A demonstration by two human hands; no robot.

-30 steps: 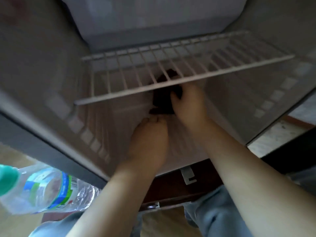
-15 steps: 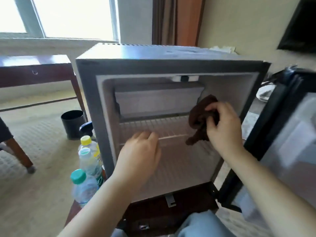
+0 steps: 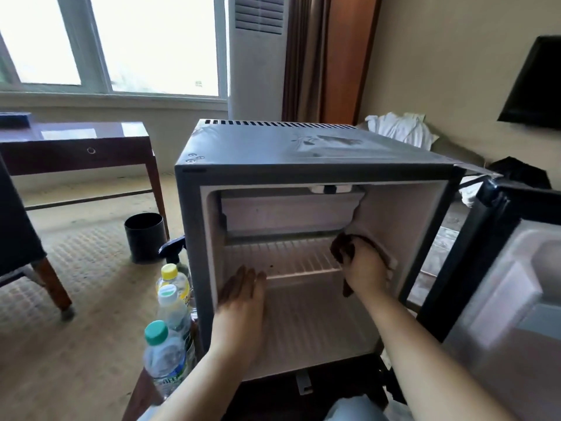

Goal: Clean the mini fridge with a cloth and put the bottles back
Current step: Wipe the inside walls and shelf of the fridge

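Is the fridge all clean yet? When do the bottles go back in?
Not yet. Done: the mini fridge is open and empty. Happening now: the right hand holds the brown cloth against the right inside wall, and the left hand lies flat by the left edge. Left to do: dark specks show on the wire shelf, and the bottles stand outside.

window (image 3: 145, 41) — bright | wooden table (image 3: 76, 147) left | carpet (image 3: 76, 314) patterned | wall (image 3: 440, 71) beige
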